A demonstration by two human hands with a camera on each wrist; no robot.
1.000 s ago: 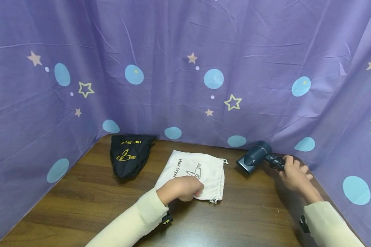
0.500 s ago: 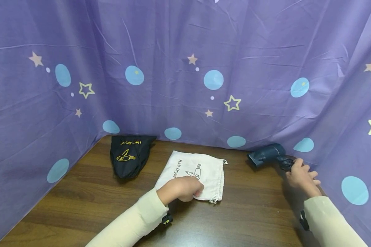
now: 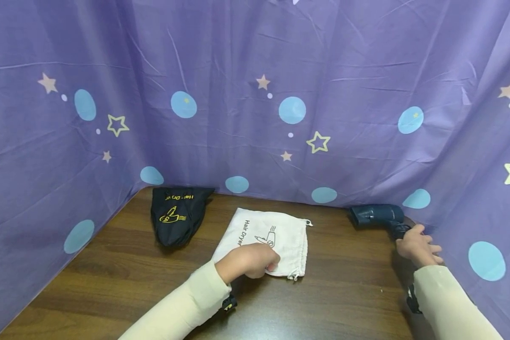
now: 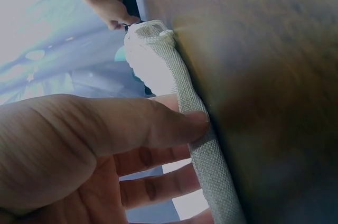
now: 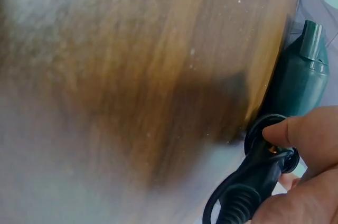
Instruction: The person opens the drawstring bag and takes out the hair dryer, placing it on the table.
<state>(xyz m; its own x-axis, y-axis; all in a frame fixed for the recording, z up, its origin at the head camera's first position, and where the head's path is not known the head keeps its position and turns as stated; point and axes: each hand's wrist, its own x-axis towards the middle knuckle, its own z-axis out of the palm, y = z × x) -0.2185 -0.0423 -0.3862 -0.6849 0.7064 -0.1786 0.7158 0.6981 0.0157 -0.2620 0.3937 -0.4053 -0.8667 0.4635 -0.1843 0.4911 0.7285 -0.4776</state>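
Note:
My left hand (image 3: 252, 259) pinches the near edge of a white drawstring bag (image 3: 289, 252) printed "Hair Dryer". In the left wrist view its thumb (image 4: 174, 129) presses one side of the fabric edge, with the other fingers behind. At the back right, my right hand (image 3: 417, 246) grips a dark blue-green hair dryer (image 3: 376, 215) by its handle, where a black cord (image 5: 211, 200) is bundled. The dryer's nozzle (image 5: 311, 39) points left in the head view, and its body lies along the curtain. Part of the handle is hidden by the fingers.
A black pouch (image 3: 180, 219) with yellow "Hair Dryer" print lies at the back left of the brown wooden table (image 3: 331, 293). A purple curtain (image 3: 238, 71) with stars and blue dots encloses the back and both sides.
My right hand has shifted the hair dryer to the right, and its body has turned from slanting to nearly parallel with the back curtain. The left hand and white bag have stayed put.

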